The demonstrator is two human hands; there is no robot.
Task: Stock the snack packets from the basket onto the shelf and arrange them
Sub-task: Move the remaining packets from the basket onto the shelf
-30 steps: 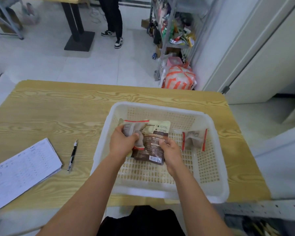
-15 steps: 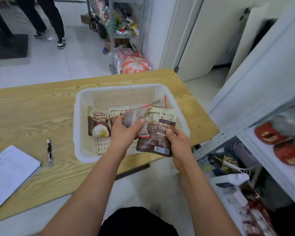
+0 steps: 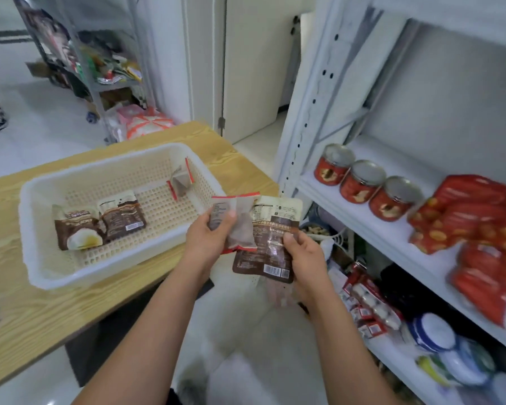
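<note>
My left hand (image 3: 208, 238) grips a small red-edged packet (image 3: 240, 223), and my right hand (image 3: 306, 258) pinches a brown and cream snack packet (image 3: 272, 244) by its lower right side. Both packets are in the air between the white basket (image 3: 35, 258) and the white shelf (image 3: 371, 226). Inside the basket lie two brown packets (image 3: 100, 223) at the left and one red-edged packet (image 3: 181, 182) against the far right wall.
The basket stands on a wooden table (image 3: 27, 317). Three red cans (image 3: 360, 182) and a pile of red packets (image 3: 479, 229) occupy the shelf board. Jars and goods fill the lower shelf (image 3: 438, 346). A cluttered rack (image 3: 100, 68) stands behind the table.
My view has swung right from the table toward the shelf. Both hands have lifted the two packets out of the basket and carried them rightward, past the basket's edge.
</note>
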